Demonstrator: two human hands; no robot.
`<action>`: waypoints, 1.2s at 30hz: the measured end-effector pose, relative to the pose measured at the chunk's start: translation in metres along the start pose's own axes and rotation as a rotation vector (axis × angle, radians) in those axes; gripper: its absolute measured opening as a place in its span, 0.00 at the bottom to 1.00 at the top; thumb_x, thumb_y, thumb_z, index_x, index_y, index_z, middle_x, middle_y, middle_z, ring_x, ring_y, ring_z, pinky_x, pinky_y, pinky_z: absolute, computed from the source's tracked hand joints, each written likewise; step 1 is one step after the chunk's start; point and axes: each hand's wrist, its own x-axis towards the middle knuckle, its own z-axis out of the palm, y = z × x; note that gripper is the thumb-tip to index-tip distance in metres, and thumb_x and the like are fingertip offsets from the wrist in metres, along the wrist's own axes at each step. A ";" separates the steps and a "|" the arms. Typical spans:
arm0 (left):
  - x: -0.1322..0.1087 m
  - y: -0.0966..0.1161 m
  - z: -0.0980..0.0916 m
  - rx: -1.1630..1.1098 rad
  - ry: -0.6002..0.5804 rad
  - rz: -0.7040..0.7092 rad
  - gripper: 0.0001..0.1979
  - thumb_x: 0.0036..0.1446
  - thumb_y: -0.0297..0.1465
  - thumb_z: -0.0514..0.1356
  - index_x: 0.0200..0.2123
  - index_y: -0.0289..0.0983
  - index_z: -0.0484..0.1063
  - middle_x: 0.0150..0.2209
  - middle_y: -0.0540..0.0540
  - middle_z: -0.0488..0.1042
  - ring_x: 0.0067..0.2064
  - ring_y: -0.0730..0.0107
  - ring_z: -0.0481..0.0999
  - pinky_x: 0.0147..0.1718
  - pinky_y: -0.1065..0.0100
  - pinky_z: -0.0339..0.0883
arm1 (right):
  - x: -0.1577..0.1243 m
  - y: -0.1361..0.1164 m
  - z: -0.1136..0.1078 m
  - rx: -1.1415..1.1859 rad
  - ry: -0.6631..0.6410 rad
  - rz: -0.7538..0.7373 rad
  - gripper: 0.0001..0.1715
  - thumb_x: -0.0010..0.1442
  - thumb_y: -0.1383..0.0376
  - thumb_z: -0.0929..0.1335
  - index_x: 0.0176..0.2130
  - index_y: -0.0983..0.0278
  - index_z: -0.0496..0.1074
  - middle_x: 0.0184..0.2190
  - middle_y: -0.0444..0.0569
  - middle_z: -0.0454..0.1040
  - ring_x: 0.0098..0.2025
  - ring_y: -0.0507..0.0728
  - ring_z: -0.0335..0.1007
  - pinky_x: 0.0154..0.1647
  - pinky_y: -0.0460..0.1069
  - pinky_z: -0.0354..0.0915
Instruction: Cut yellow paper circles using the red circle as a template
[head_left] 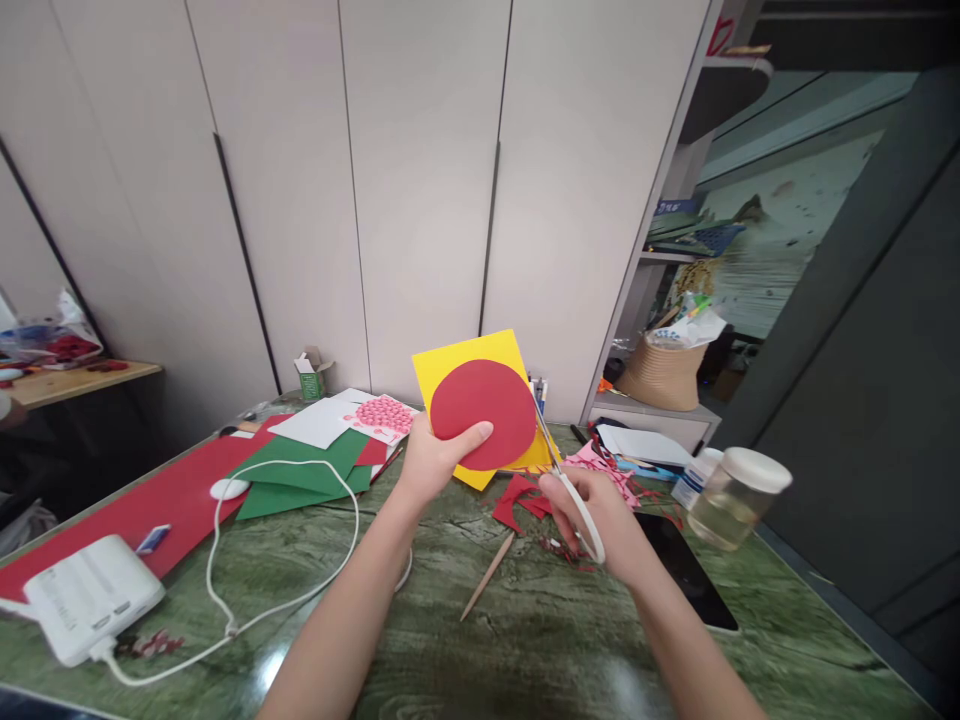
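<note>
My left hand (435,462) pinches a red paper circle (484,410) against a yellow paper sheet (450,362), holding both upright above the green marble table (525,640). My right hand (592,515) grips white-handled scissors (574,495); their blades reach up to the right edge of the yellow sheet. Red paper scraps (517,500) lie on the table just below the sheets.
A wooden stick (489,575) lies in front of my hands. Green (300,475), red and white sheets are stacked at the left. A white power bank (90,598) with cable sits near left. A lidded glass jar (735,500) and dark tablet (686,570) are at the right.
</note>
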 end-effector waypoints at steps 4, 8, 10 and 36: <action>-0.001 0.002 0.001 0.031 -0.044 -0.028 0.17 0.42 0.33 0.67 0.37 0.33 0.74 0.37 0.43 0.78 0.39 0.60 0.76 0.37 0.64 0.72 | 0.001 -0.001 0.001 0.017 0.005 0.021 0.28 0.58 0.50 0.60 0.15 0.63 0.57 0.08 0.40 0.59 0.11 0.47 0.52 0.14 0.43 0.49; -0.001 0.003 0.001 0.038 -0.050 -0.030 0.17 0.42 0.33 0.66 0.37 0.33 0.74 0.37 0.42 0.78 0.40 0.60 0.76 0.38 0.64 0.72 | 0.001 -0.002 0.000 -0.012 0.008 0.005 0.29 0.58 0.50 0.60 0.15 0.63 0.57 0.07 0.39 0.58 0.12 0.47 0.51 0.15 0.43 0.50; -0.001 0.004 0.001 0.044 -0.048 -0.024 0.17 0.42 0.33 0.66 0.37 0.33 0.74 0.37 0.42 0.78 0.40 0.59 0.76 0.38 0.63 0.72 | 0.000 -0.003 0.000 -0.021 0.006 -0.007 0.29 0.58 0.49 0.60 0.15 0.63 0.57 0.07 0.39 0.58 0.12 0.47 0.51 0.16 0.43 0.50; 0.000 0.006 0.000 0.100 -0.052 -0.036 0.16 0.41 0.35 0.66 0.34 0.33 0.75 0.34 0.42 0.78 0.38 0.59 0.77 0.36 0.64 0.72 | 0.001 0.001 0.004 0.003 0.017 0.010 0.29 0.59 0.50 0.59 0.15 0.63 0.57 0.08 0.39 0.58 0.11 0.47 0.51 0.14 0.43 0.49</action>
